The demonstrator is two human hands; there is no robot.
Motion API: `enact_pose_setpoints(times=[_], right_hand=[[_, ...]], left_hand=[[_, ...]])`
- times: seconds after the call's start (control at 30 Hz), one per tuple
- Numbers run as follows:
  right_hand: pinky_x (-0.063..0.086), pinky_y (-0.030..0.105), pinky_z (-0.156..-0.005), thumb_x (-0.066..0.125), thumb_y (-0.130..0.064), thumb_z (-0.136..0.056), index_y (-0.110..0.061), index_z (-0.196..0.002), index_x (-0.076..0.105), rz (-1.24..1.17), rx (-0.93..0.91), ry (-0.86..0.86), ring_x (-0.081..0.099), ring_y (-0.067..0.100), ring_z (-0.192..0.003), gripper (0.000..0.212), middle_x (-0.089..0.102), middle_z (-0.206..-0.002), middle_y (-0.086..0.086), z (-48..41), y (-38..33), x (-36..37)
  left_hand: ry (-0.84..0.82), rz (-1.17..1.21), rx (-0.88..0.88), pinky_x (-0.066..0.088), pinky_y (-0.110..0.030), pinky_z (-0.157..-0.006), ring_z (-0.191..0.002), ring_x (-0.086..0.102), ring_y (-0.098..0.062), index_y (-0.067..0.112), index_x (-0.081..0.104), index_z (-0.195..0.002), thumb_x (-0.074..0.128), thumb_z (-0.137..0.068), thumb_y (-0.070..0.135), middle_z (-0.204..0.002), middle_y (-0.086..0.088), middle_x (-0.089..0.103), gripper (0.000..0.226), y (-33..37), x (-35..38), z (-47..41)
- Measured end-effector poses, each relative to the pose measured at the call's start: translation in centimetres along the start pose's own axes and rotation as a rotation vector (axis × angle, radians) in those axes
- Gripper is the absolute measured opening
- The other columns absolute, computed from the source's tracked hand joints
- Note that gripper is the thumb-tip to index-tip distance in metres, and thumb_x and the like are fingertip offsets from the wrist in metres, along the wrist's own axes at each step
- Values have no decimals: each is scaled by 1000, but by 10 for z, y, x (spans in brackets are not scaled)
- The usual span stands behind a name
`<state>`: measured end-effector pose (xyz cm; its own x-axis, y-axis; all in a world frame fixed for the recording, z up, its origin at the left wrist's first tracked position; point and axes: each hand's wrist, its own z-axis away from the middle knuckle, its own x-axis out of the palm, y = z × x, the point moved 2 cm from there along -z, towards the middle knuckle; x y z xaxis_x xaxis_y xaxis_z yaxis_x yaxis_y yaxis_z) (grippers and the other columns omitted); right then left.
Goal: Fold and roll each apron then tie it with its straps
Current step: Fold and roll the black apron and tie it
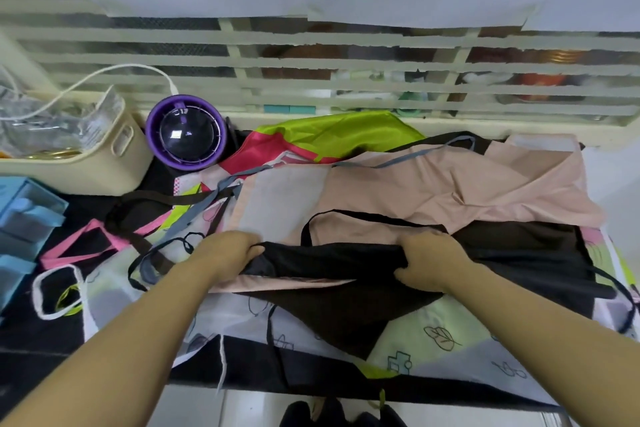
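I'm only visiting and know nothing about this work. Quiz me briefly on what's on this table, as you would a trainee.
1. True or false: the left hand and the right hand both grip the black apron.
2. Which colour is the apron lying right under the black one? A) peach B) blue C) purple
3. Fill in: the purple dome stands beside a cream ____.

Key
1. True.
2. A, the peach apron.
3. basket.
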<state>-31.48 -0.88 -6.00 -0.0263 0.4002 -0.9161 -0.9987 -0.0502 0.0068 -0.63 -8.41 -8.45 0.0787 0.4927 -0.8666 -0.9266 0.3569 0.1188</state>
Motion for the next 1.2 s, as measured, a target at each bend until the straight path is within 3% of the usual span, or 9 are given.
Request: enact_pose_setpoints(times=[0.1, 0.23, 0.4, 0.57, 0.67, 0.77, 0.87, 1.03, 1.2], right_hand=[[40, 33, -83, 45, -56, -92, -19, -111, 54, -110, -79, 148, 60, 24, -100, 43, 63, -109, 2, -8, -40, 15], [39, 36, -85, 38, -50, -97, -16, -98, 62, -89, -90, 280, 62, 27, -92, 42, 67, -97, 7, -26, -40, 33], [47, 30, -52, 49, -47, -81, -16, -52, 57, -10, -174, 521, 55, 24, -40, 43, 56, -46, 3, -44, -34, 45], [47, 28, -49, 40, -48, -80, -19, -49, 55, -13, -185, 607, 53, 20, -38, 45, 55, -44, 0, -50, -34, 49], [47, 29, -48, 53, -45, -76, -18, -51, 55, -43, -179, 618, 53, 21, -38, 37, 55, -45, 0, -50, -37, 52], [47, 28, -49, 62, -41, -68, -18, -55, 59, -72, -169, 624, 56, 22, -40, 27, 58, -47, 1, -49, -41, 50], [50, 30, -57, 58, -43, -75, -17, -66, 62, -75, -170, 628, 56, 20, -41, 28, 59, -49, 0, -43, -35, 54], [29, 36, -67, 41, -46, -89, -18, -72, 56, -15, -18, 662, 53, 22, -53, 36, 58, -58, -2, -11, 15, 57], [26, 38, -64, 35, -46, -94, -19, -63, 50, 41, 130, 631, 49, 27, -49, 44, 49, -49, 1, 10, 81, 68]], left_hand=[[-35, 22, -1, 41, -31, -76, -92, 55, -24, 20, 60, -102, 37, -102, 38, -101, -5, 64, 30, 0, -2, -3], [-25, 94, -52, 45, -34, -74, -84, 55, -21, 21, 57, -91, 42, -98, 45, -83, 1, 57, 29, -17, 0, 2], [71, 157, -231, 42, -33, -68, -84, 57, -25, 19, 50, -86, 47, -95, 48, -79, -1, 54, 30, -41, 7, 12], [393, -33, -432, 41, -40, -83, -104, 57, -33, 16, 54, -113, 51, -96, 28, -112, -10, 60, 21, -24, 11, 16], [741, -81, -153, 35, -43, -91, -101, 55, -34, 16, 65, -110, 45, -78, 8, -110, -10, 61, 39, 14, 9, 13], [575, -46, 314, 43, -40, -99, -111, 58, -26, 19, 61, -121, 42, -81, 25, -120, -3, 63, 45, 81, 33, 7], [357, -122, 320, 27, -51, -111, -129, 49, -21, 15, 52, -136, 33, -89, 49, -142, -1, 51, 61, 109, 67, 2], [378, -186, 313, 11, -53, -109, -136, 38, -22, 15, 46, -140, 30, -91, 56, -149, -2, 42, 66, 104, 83, -4], [384, -192, 312, 3, -53, -111, -138, 27, -21, 16, 37, -143, 30, -91, 57, -151, -2, 38, 66, 105, 85, -4]])
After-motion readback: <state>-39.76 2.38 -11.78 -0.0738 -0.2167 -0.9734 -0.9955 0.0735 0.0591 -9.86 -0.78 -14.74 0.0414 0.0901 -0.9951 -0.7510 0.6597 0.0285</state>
